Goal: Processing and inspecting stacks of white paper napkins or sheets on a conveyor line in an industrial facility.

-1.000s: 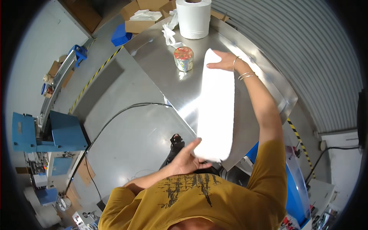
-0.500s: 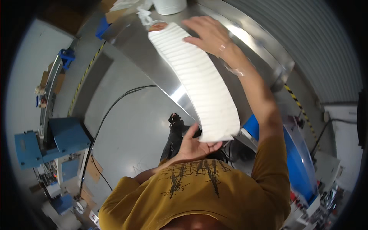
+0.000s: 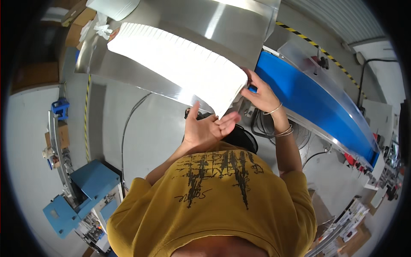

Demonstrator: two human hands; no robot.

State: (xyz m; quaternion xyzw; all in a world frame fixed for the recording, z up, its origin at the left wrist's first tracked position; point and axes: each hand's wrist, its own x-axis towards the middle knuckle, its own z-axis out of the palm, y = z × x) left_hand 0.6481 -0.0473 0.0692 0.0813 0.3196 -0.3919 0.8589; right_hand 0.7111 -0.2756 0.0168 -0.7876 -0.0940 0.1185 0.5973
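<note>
A long white stack [image 3: 175, 60] of thin, ribbed pieces lies slantwise across a steel table [image 3: 171, 15]. Its near end juts past the table's edge toward me. My right hand [image 3: 263, 95] is curled at the right corner of that end, thumb on the near side and fingertips partly hidden behind the corner. Below the lower corner, my left hand [image 3: 207, 128] is open, palm up, with its thumb raised and fingers stretched out; the fingers are at or just under the corner. A small reddish-brown patch [image 3: 113, 34] shows at the stack's far end.
A white tub [image 3: 113, 7] and crumpled white plastic [image 3: 102, 28] sit beyond the stack's far end. On the right runs a blue conveyor belt [image 3: 299, 92] with a clear side guard. A round fan [image 3: 295, 135] stands under it. A black cable [image 3: 124, 128] crosses the floor at left.
My view has turned, so the stack now lies more crosswise. My right hand has come from beside the stack's far part to its near end. My left hand stays by the near end, open.
</note>
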